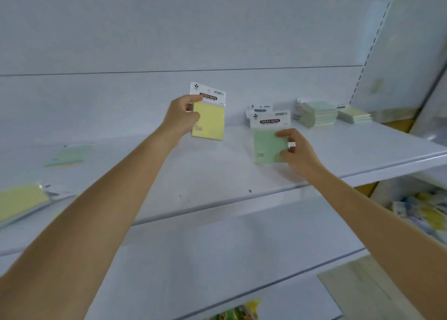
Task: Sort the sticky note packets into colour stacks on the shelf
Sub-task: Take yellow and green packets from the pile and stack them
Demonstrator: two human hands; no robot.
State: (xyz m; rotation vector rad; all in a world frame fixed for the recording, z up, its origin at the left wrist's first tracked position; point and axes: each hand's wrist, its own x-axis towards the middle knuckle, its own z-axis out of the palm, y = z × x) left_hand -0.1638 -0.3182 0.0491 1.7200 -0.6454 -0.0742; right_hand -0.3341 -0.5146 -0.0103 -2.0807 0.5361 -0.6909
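The left hand holds a yellow sticky note packet upright over the middle of the shelf, its fingers pinching the packet's left edge just below the header card; the right hand pinches a green sticky note packet by its right edge, thumb on the front face. Whether either packet's lower edge touches the shelf cannot be told.

Both grips are edge pinches on slick wrapping, so a packet could likely swivel or slip out on the way to its pile. The green stack and the yellow stack stand just beside each other at the far right, and the pale colours are close; a packet could land on the wrong pile. The green stack looks tall and uneven, so a careless drop may topple it onto its neighbour. The left hand's yellow packet has the longer reach, past the right hand and the loose packets behind the green one; the arms may cross or knock those packets over.
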